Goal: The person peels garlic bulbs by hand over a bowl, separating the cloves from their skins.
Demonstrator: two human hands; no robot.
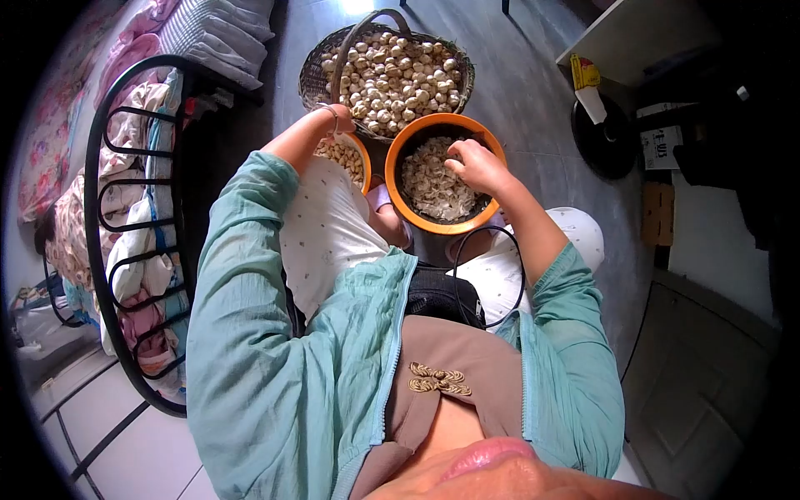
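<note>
My right hand [478, 167] is over an orange bucket [497, 150] with a dark inside, its fingers bent together at the pale garlic skins [435, 179]. What those fingers hold, if anything, is hidden. My left hand [342, 121], with a bracelet at the wrist, is above a smaller orange tub [365, 158] of garlic cloves [342, 155], close to the near rim of a wicker basket [315, 73]. Its fingers are mostly out of sight. Whole garlic bulbs [398, 75] heap the basket, whose arched handle rises on its left side.
A black metal bed frame [100, 208] with bedding stands at my left. To the right are a round black base [602, 137], a yellow packet [585, 73] and a cardboard box [658, 212]. A black cord [523, 275] loops over my lap. Grey floor [542, 108] lies around the containers.
</note>
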